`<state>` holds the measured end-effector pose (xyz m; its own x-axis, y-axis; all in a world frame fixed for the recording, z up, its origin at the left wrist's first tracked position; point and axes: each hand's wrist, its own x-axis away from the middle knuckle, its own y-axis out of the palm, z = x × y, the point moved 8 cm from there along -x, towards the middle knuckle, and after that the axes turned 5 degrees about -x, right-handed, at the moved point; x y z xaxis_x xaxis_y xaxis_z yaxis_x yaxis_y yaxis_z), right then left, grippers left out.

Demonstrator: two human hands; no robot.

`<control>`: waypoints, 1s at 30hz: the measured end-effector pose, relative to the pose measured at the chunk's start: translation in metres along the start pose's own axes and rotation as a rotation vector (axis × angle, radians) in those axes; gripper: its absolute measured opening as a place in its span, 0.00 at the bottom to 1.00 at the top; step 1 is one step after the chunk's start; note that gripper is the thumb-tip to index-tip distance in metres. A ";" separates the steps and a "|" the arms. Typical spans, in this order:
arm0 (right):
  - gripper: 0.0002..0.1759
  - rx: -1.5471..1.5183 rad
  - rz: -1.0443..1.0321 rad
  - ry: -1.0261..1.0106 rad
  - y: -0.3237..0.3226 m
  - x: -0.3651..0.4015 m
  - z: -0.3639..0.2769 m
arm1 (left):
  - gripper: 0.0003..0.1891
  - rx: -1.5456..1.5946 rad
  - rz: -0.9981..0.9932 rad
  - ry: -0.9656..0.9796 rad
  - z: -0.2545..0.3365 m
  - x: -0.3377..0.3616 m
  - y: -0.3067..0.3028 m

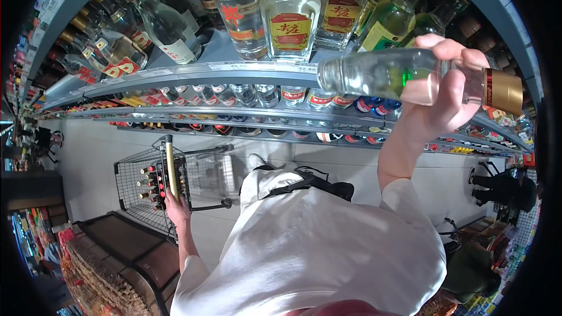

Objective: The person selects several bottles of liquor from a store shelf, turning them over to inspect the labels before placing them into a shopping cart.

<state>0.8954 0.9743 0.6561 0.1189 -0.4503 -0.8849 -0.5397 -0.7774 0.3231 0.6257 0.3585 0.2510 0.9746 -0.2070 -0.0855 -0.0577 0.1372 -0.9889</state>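
My right hand (449, 85) is wrapped round a clear glass bottle (374, 73) with a gold cap. The bottle lies sideways in front of the shelf, its cap to the right and its base to the left. My left hand (177, 206) grips the pale handle (170, 167) of a shopping cart (132, 184). Several dark bottles (153, 182) show through the wire of the cart. Just behind the held bottle, a clear bottle with a red and yellow label (291, 29) stands on the upper shelf.
Shelves (216, 73) full of bottles curve across the top, with price tags along their edges. At lower left, a brown display stand (126, 240) is beside the cart. One person (506, 186) in dark clothes is at far right, and another (471, 272) in dark green is lower right.
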 end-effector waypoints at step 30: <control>0.25 -0.077 -0.124 1.205 0.061 0.217 0.060 | 0.51 1.327 -1.372 0.345 0.403 0.090 -0.111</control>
<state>0.8388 0.8556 0.4637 0.8875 -0.4586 -0.0454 -0.4233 -0.8501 0.3134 0.8072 0.7148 0.4016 0.1193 -0.9235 0.3645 0.9238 0.2378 0.3002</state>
